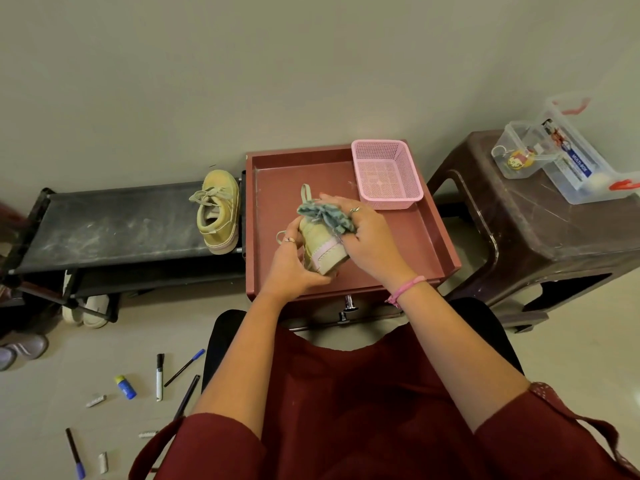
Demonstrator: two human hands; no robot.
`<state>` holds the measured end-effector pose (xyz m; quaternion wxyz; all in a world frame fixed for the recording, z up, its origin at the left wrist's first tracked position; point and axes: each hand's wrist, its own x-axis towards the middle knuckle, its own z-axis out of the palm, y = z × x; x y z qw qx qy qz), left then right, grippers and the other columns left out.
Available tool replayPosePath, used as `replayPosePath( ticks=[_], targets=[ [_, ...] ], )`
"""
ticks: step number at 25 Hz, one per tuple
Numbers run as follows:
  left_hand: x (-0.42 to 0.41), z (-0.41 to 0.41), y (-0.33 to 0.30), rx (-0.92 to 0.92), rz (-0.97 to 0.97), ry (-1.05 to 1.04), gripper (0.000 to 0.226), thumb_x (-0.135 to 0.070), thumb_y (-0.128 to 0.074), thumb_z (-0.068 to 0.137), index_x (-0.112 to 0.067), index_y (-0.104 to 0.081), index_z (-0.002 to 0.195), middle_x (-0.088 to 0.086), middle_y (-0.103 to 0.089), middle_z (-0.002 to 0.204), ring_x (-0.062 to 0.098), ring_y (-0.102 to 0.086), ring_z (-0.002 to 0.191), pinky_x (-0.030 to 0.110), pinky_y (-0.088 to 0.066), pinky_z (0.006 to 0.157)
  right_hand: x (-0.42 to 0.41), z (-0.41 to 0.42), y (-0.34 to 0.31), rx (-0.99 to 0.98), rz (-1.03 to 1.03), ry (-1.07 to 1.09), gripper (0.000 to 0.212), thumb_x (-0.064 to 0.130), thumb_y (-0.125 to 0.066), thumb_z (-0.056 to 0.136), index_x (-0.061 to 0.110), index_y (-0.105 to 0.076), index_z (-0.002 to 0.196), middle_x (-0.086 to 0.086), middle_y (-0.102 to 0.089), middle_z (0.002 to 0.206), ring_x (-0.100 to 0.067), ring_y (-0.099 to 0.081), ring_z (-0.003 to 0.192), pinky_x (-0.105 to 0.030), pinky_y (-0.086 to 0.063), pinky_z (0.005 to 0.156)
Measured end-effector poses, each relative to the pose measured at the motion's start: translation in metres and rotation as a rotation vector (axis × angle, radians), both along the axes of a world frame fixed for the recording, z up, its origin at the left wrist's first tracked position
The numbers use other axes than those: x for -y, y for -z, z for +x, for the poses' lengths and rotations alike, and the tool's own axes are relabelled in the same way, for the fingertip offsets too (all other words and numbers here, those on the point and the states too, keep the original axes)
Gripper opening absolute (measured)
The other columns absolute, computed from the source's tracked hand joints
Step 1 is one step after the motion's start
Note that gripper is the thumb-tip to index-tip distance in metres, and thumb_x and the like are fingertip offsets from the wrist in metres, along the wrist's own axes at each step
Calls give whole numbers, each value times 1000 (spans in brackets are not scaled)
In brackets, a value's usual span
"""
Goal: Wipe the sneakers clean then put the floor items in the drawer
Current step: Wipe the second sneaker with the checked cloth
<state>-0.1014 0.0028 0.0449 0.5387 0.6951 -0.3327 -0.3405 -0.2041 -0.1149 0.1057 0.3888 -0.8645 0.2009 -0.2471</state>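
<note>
I hold 1 sneaker [320, 249] above the red cabinet top [429, 237], my left hand [294, 263] clasped around its heel end, while my right hand [369, 233] presses a blue-grey cloth [323, 216] onto its upper, fingers closed over the cloth. Wiping is under way, I judge. The second sneaker [218, 211] sits on the black rack [104, 226] left of the cabinet (wiped or not, I cannot tell). Pens [185, 367], a marker [159, 375] and a glue stick [125, 386] lie on the floor left of the cabinet, not yet stowed; its drawer [346, 311] looks shut.
</note>
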Motion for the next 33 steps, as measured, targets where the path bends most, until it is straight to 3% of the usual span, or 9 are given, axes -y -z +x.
replayPosePath(
  ticks=[3,7,9,12,15,20,23,28,33],
  targets=[
    [5,0,-2,-26,0,-11,103,9,-85,59,-32,-30,135,-6,-55,122,10,-59,112,27,-53,92,11,5,3,-20,-25,-72,43,-1,-54,84,23,-63,119,7,-60,125,-11,-51,118,-23,-36,103],
    [-1,-10,3,-11,29,-79,97,12,-81,61,-38,-32,129,-15,-55,116,-6,-61,102,17,-52,82,14,5,9,-17,629,218,12,17,-57,94,17,-65,103,1,-68,100,-11,-62,91,-33,-49,85],
    [0,-11,3,8,22,-87,99,11,-83,58,-38,-34,128,-13,-57,117,0,-60,108,21,-53,88,3,-5,14,25,679,254,13,19,-56,95,19,-63,106,3,-68,103,-12,-62,98,-30,-49,86],
    [6,-6,0,-12,32,-71,100,13,-83,57,-36,-34,129,-9,-58,120,13,-60,113,26,-54,90,-20,-24,23,115,250,172,35,11,-52,94,26,-58,126,4,-56,134,-15,-42,133,-32,-31,111],
    [7,-6,-8,59,34,-61,91,14,-81,63,-29,-37,131,-6,-61,119,3,-62,107,19,-53,86,-27,-29,33,113,-252,33,47,0,-49,84,16,-58,128,1,-50,141,-22,-28,142,-39,-21,118],
    [14,-12,-16,254,50,-139,24,-8,-47,99,-19,-57,118,-2,-70,100,11,-65,94,16,-51,76,-8,-23,40,-73,-1053,-209,34,12,-54,84,20,-67,114,2,-59,131,-23,-40,134,-56,-31,107],
    [18,-21,-20,179,94,-83,54,8,-67,82,-4,-47,131,6,-62,115,18,-61,106,11,-41,81,10,-22,37,-69,-846,-158,39,22,-62,73,28,-68,111,-6,-52,138,-34,-32,137,-57,-33,104],
    [22,-10,-11,47,15,-116,101,8,-84,53,-15,-36,138,0,-59,123,14,-61,113,27,-53,93,14,-9,21,105,85,9,57,18,-66,85,67,-50,110,-6,-46,139,-22,-44,129,-50,-39,105],
    [26,-15,-14,106,60,-102,77,13,-79,62,-14,-44,125,-7,-61,107,7,-62,100,11,-49,82,9,-25,21,-37,-372,-35,47,13,-56,76,31,-64,118,-10,-43,142,-32,-37,133,-54,-35,106]
  ],
)
